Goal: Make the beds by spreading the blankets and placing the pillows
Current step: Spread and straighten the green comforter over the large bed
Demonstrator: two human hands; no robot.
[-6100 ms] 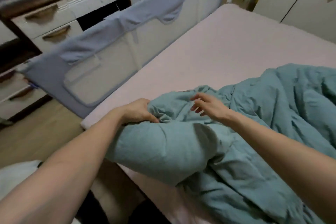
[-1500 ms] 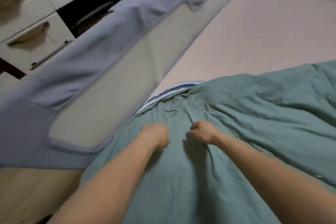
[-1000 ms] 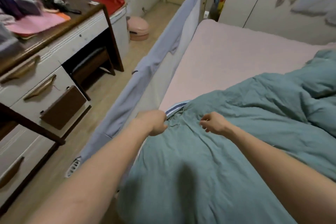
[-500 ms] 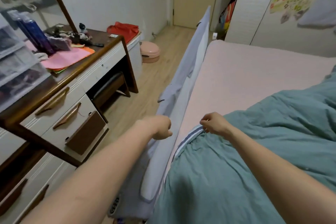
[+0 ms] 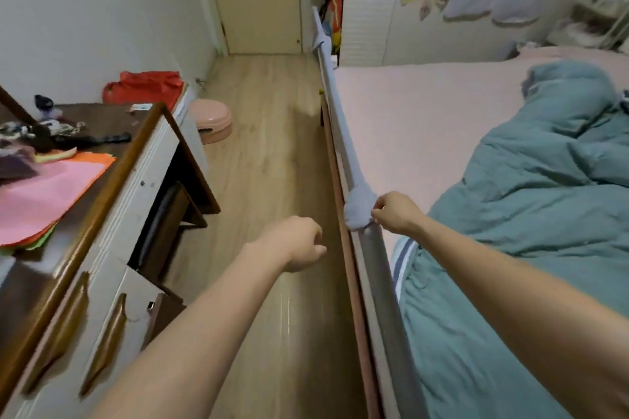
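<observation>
From the head camera we are looking down along the side of the bed (image 5: 425,119), where the pink sheet is lying bare over its far half. The teal blanket (image 5: 531,221) is lying bunched and creased across the near and right part of the mattress, its striped edge resting just inside the bed rail (image 5: 343,150), and a rolled end is reaching up toward the far right corner.

Our right hand (image 5: 396,213) is curling its fingers closed at the top of the rail, right beside the grey padded knob (image 5: 357,211) on it; we cannot tell whether the fingertips are pinching the rail's fabric or only touching it. The hand is sitting apart from the blanket's edge, which is lying lower and nearer.

Our left hand (image 5: 296,243) is hanging over the wooden floor (image 5: 272,153) beside the bed, fingers curled into a loose fist with nothing showing inside it, clear of the rail.

To the left, a dresser (image 5: 112,248) is standing with pink paper sheets (image 5: 44,194) on its top, and a pink lidded bin (image 5: 211,121) is sitting on the floor past it.
</observation>
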